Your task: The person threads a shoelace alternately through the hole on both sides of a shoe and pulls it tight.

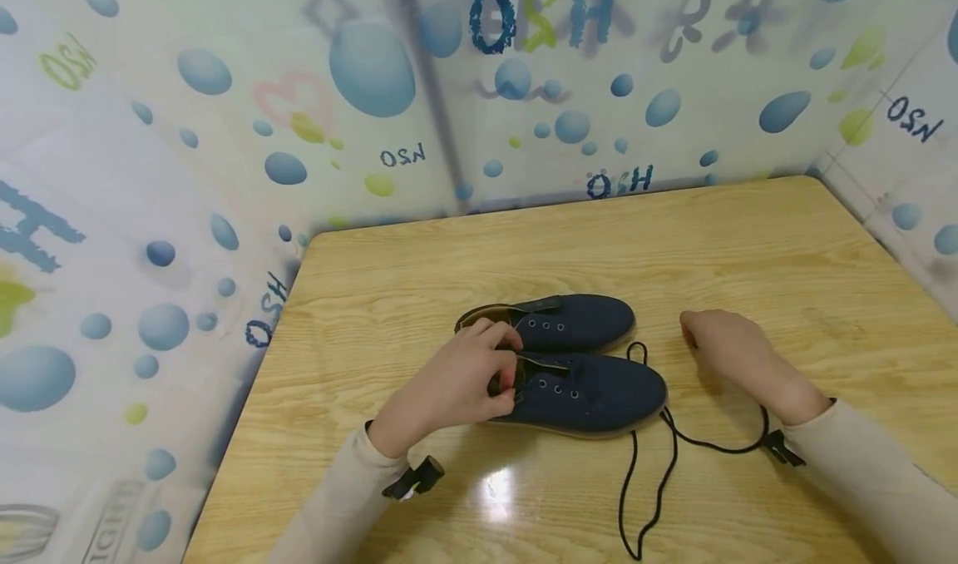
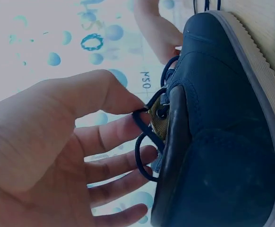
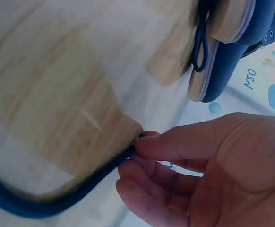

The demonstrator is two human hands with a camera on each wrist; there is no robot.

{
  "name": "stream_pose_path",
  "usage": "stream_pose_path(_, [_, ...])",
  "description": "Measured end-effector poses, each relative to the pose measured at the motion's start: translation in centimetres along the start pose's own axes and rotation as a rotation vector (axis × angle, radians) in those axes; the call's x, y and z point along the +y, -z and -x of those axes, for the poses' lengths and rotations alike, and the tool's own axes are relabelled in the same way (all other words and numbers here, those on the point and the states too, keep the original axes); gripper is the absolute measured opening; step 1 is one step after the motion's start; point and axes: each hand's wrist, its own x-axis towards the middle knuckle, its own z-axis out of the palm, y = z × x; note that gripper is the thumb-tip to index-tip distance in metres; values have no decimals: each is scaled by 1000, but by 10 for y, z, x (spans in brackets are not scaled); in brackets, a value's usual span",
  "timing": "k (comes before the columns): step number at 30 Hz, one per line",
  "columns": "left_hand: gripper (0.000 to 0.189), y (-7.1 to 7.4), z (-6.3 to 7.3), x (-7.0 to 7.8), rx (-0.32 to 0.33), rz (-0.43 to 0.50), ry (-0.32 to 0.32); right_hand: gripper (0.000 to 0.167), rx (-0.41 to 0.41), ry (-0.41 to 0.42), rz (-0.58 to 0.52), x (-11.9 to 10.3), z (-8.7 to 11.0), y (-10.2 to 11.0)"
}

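Two dark blue canvas shoes lie side by side on the table, toes to the right. My left hand reaches over the heel end of the nearer shoe. Its thumb and forefinger pinch a dark lace at the shoe's opening, the other fingers spread behind. To the right of the toes is my right hand, whose thumb and fingertips pinch the end of a dark lace that curves away to the left in the right wrist view. The farther shoe shows bare eyelets.
A wood-grain tabletop carries everything. Loops of black lace trail from the nearer shoe's toe towards the front edge and my right cuff. A patterned wall covering rises behind and to the sides.
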Motion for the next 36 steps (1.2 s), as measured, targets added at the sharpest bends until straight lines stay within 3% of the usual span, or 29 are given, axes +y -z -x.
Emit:
stream_pose_path(3, [22, 2, 1, 0, -45, 2, 7, 19, 4, -7, -1, -1, -1, -1])
stream_pose_path(6, [20, 4, 0, -2, -46, 14, 0, 12, 12, -9, -16, -3, -2, 1])
stream_pose_path(8, [17, 6, -2, -4, -16, 14, -5, 6, 29, -3, -43, -6, -4, 5])
stream_pose_path(13, [13, 14, -11, -8, 92, -11, 6, 12, 123, 59, -148, -21, -12, 19])
stream_pose_path(18, [12, 25, -21, -8, 113, -38, -6, 15, 238, 161, -252, -49, -13, 28])
stream_pose_path(22, [11, 34, -30, -5, 85, -50, 17, 19, 267, 232, -340, -71, -13, 31])
stream_pose_path(26, [11, 38, -41, -1, 1, -13, 74, 18, 272, 261, -372, -90, -17, 28])
stream_pose_path(30, [12, 36, -52, 3, -93, 20, 109, 17, 312, 273, -375, -101, -22, 22])
stream_pose_path(36, [20, 30, -64, 5, -141, 22, 145, 18, 348, 285, -434, -112, -24, 18])
